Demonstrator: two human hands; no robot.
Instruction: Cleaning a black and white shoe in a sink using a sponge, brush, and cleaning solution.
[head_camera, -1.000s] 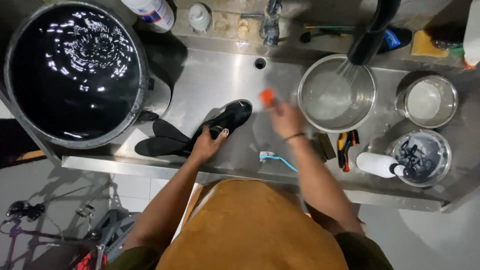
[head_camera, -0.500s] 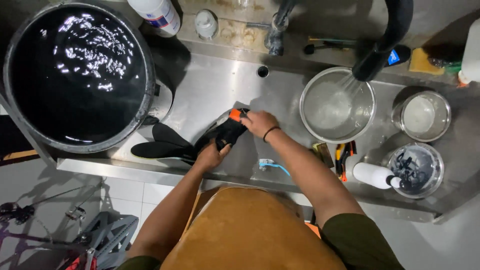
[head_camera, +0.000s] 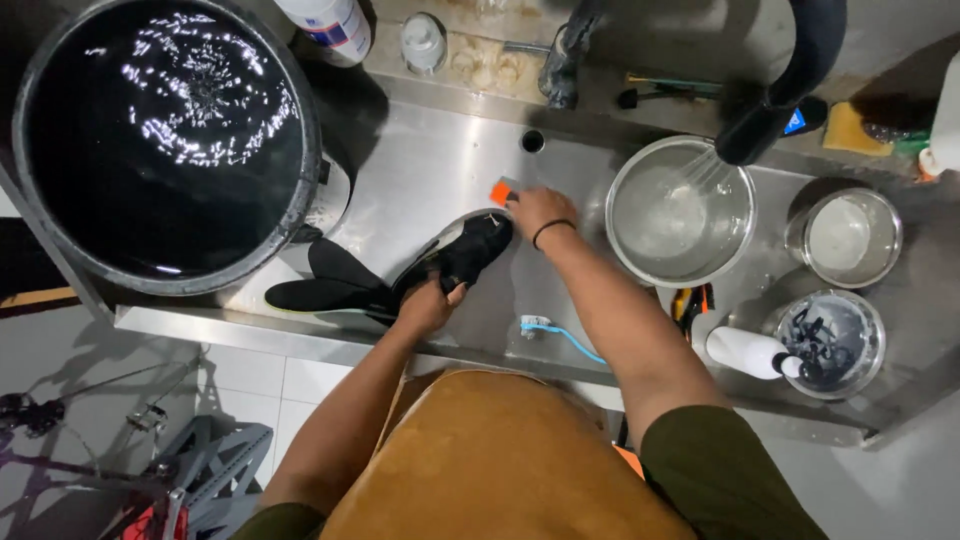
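A black shoe (head_camera: 462, 250) with a pale sole edge lies on its side on the steel sink counter (head_camera: 430, 170). My left hand (head_camera: 430, 303) grips it at the heel end. My right hand (head_camera: 538, 208) rests at the toe end and holds a small brush with an orange handle (head_camera: 500, 190) against the shoe. Two black insoles (head_camera: 330, 282) lie flat just left of the shoe, near the counter's front edge.
A big dark tub of water (head_camera: 165, 130) fills the left. A steel bowl of water (head_camera: 682, 212) sits under a black hose (head_camera: 780, 90) at right, with two smaller bowls (head_camera: 845, 238) beyond. A blue toothbrush (head_camera: 555, 332), white bottle (head_camera: 745, 352) and tap (head_camera: 562, 50) are nearby.
My right hand with the orange brush came down from near the water bowl onto the shoe, then slid up to its toe end. The left hand keeps its grip on the heel.
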